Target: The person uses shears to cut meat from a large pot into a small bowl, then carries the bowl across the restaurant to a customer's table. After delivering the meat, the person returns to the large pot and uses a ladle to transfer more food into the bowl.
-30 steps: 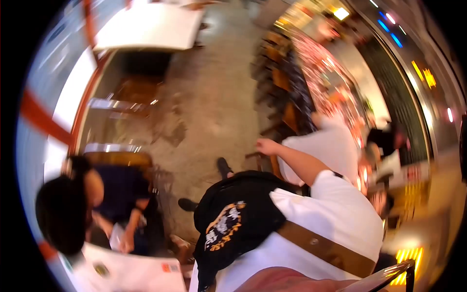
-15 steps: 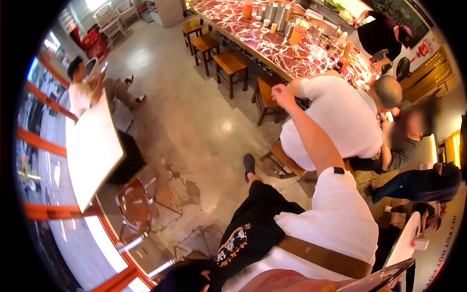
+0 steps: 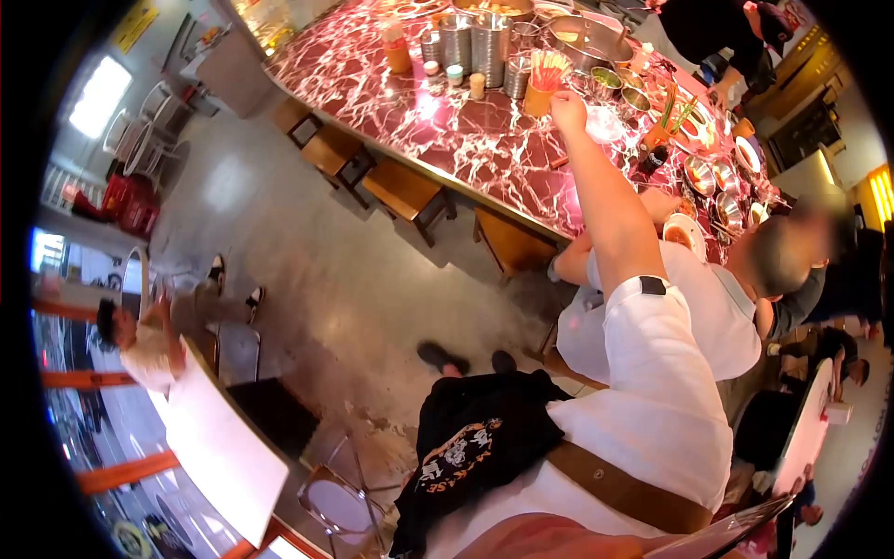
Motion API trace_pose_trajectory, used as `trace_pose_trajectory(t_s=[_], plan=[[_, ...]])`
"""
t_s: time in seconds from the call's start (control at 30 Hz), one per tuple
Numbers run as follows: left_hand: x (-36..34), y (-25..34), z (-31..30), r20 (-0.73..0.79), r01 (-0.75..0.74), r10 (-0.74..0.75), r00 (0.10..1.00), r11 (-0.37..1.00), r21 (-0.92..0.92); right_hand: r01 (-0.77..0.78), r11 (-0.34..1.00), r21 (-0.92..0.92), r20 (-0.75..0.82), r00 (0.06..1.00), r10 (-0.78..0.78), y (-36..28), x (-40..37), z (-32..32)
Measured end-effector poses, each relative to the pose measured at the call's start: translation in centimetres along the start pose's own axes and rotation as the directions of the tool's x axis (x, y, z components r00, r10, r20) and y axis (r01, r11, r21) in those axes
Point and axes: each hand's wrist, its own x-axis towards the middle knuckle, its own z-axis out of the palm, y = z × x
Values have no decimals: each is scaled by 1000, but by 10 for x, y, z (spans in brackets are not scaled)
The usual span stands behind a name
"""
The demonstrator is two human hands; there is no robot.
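My right hand (image 3: 568, 115) reaches out over the red marbled counter (image 3: 354, 88), its fingers curled together. It is right beside an orange cup (image 3: 537, 100) of pale and reddish sticks (image 3: 549, 71). What the fingers hold, if anything, is too small to make out. Metal canisters (image 3: 489, 48) and small lidded jars (image 3: 454, 74) stand left of the cup. A bowl of green pieces (image 3: 605, 78) is to its right. My left hand does not show.
A seated person in a light shirt (image 3: 694, 303) leans at the counter beside my arm. Wooden stools (image 3: 402, 191) line its edge. Another person (image 3: 149, 349) sits by a white table (image 3: 219, 438). Someone in dark clothes (image 3: 708, 37) stands behind the counter.
The view has come nearer the counter. My right hand has gone from above the stools to beside the stick cup. A second shoe of mine now shows.
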Motion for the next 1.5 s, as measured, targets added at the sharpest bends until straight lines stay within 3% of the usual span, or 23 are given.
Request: trace_pose_trajectory(t_s=[0.13,0.17,0.3,0.37,0.43,0.47,0.5,0.57,0.6,0.63,0.7,0.73,0.77,0.8,0.87,0.93,0.97,1.0,1.07,1.1,1.2,1.3,1.5], plan=[[103,93,-12,54,-12,4,999,990,140,-33,996,82,-304,951,56,97,114,66],[134,116,-4,73,-30,18,997,985,171,-135,985,-104,-356,930,90,41,90,40],[243,242,33,172,-177,137,976,954,242,-231,966,-119,-324,928,183,80,154,70],[288,318,45,235,-304,245,941,916,263,-249,920,-303,-318,936,149,74,154,64],[325,398,64,317,-458,369,874,845,277,-178,956,-231,-272,956,112,73,158,60],[339,448,82,377,-543,433,819,796,268,20,936,-352,-398,902,-169,51,146,54],[349,499,102,446,-632,492,747,733,251,91,978,-188,-365,918,-156,22,133,36],[348,607,161,592,-801,587,552,572,180,101,988,-114,-307,942,-132,10,131,3],[336,657,198,668,-872,610,427,472,128,76,990,114,-251,967,-46,-51,86,-34],[313,702,235,732,-925,613,299,374,65,284,956,73,-450,865,-223,-84,46,-57],[241,772,309,820,-979,571,39,187,-84,174,985,9,-454,878,-151,-144,-48,-115],[197,796,340,840,-982,536,-83,102,-161,110,976,189,-458,889,-11,-156,-98,-132],[150,811,371,851,-971,488,-194,25,-236,32,984,174,-406,913,42,-147,-148,-149],[98,819,398,853,-949,427,-301,-43,-313,-68,854,516,-185,965,188,-136,-202,-162],[-17,805,449,835,-874,258,-487,-147,-464,-233,896,378,-286,891,353,-117,-325,-187],[-127,748,485,790,-787,77,-608,-190,-587,-287,859,425,-455,752,477,-96,-453,-225],[-176,713,495,764,-750,5,-645,-199,-631,-216,850,480,-593,635,496,-54,-526,-239],[-219,675,502,743,-722,-54,-667,-202,-662,-170,826,537,-685,483,545,-40,-595,-269],[-288,590,508,710,-680,-149,-688,-208,-703,-207,785,584,-802,4,598,-51,-717,-331],[-314,544,512,699,-668,-192,-689,-209,-715,-342,721,602,-793,-155,589,-65,-776,-365],[-374,429,516,694,-654,-268,-668,-232,-720,-415,754,510,-848,-386,362,-62,-935,-433],[-392,364,506,736,-677,-299,-607,-290,-676,-159,849,503,-751,-567,339,-54,-1047,-476],[-348,240,475,823,-739,-406,-397,-391,-549,35,884,467,-472,-835,282,-30,-1185,-551]])
